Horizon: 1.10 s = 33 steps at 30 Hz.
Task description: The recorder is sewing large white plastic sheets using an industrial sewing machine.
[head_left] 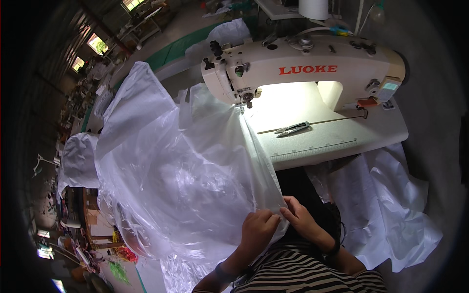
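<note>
A large sheet of white, shiny plastic-like fabric (195, 161) spreads over the left of the sewing table and hangs toward my lap. Its right edge runs from under the needle area of a white industrial sewing machine (264, 66) down to my hands. My left hand (261, 227) is closed on the fabric near that edge, fingers curled. Just to its right, my right hand (300, 219) pinches the same edge between thumb and fingers. The two hands nearly touch. Both are well below the presser foot (240, 106), where the fabric gathers into folds.
Thread snips (293, 129) lie on the lit machine bed (337, 129), beside a thin rod (312, 125). More white fabric (386, 210) hangs at the right below the table. A white thread cone (313, 9) stands behind the machine. Cluttered shelving fills the far left.
</note>
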### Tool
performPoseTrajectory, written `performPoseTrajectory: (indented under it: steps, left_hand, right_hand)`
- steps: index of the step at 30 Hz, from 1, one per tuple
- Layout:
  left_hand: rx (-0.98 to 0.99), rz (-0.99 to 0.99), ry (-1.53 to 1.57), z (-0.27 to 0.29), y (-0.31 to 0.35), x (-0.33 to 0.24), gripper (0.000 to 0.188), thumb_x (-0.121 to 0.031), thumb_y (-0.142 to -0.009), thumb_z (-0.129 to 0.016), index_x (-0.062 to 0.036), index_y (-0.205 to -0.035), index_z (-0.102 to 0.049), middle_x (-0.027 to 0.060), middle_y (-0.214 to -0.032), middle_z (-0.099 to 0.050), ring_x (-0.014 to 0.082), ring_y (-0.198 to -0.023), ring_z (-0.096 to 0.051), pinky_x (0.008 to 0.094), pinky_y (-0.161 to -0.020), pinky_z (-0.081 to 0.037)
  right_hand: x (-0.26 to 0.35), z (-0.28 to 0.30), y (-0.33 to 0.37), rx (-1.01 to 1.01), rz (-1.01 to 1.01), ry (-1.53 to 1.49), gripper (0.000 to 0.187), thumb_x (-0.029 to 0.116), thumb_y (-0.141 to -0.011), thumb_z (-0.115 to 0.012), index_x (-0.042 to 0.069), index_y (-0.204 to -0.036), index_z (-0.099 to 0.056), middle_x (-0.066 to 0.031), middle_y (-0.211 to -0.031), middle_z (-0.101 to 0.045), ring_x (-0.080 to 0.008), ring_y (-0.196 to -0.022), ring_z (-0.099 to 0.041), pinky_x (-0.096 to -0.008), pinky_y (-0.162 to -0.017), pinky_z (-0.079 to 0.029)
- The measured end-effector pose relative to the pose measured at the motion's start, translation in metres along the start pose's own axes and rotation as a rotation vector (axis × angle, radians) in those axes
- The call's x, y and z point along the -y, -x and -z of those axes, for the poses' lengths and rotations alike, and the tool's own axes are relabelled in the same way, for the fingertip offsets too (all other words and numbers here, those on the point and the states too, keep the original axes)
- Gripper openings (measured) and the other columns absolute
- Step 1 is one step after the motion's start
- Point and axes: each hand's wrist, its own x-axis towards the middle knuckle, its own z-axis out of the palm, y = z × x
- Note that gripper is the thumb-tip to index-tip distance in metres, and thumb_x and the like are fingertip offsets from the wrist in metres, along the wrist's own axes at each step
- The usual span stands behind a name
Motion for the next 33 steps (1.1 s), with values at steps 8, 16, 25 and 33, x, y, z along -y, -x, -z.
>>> performPoseTrajectory:
  steps: [8, 16, 25, 33]
  left_hand:
    - [0.115, -0.069, 0.038, 0.022, -0.011, 0.016, 0.011, -0.013, -0.082, -0.076, -0.0088, -0.089, -0.068, 0.0068, -0.088, -0.067, 0.0264, -0.084, -0.068, 0.0390, -0.072, -0.054]
    - [0.085, 0.411, -0.481, 0.068, -0.042, 0.134, 0.058, -0.025, -0.097, -0.062, -0.0145, -0.151, -0.042, 0.0025, -0.158, -0.041, 0.0358, -0.146, -0.037, 0.0631, -0.117, -0.025]
    - [0.055, 0.452, -0.461, 0.078, -0.067, 0.192, 0.054, -0.025, -0.101, -0.057, -0.0172, -0.152, -0.041, 0.0005, -0.160, -0.039, 0.0355, -0.149, -0.032, 0.0700, -0.115, -0.021]
    - [0.072, 0.536, -0.452, 0.079, -0.126, 0.250, 0.055, -0.032, -0.102, -0.053, -0.0177, -0.153, -0.038, 0.0005, -0.161, -0.037, 0.0329, -0.150, -0.031, 0.0702, -0.116, -0.018]
  right_hand:
    - [0.015, -0.018, -0.024, -0.180, 0.311, 0.858, 0.062, 0.005, -0.092, -0.055, -0.004, -0.150, -0.035, -0.0188, -0.085, -0.069, -0.0359, -0.063, -0.068, -0.0428, -0.055, -0.055]
    - [0.027, -0.047, -0.011, -0.034, 0.267, 1.167, 0.066, 0.003, -0.087, -0.055, -0.010, -0.149, -0.035, -0.0091, -0.070, -0.062, -0.0211, -0.049, -0.063, -0.0332, -0.044, -0.052]
    - [0.038, -0.060, -0.069, -0.046, 0.335, 1.144, 0.063, 0.003, -0.084, -0.057, -0.012, -0.143, -0.043, -0.0093, -0.064, -0.064, -0.0238, -0.052, -0.067, -0.0360, -0.044, -0.054]
    - [0.068, -0.049, -0.156, -0.015, 0.265, 1.073, 0.053, 0.001, -0.091, -0.049, -0.015, -0.141, -0.040, -0.0176, -0.071, -0.069, -0.0350, -0.061, -0.069, -0.0458, -0.054, -0.055]
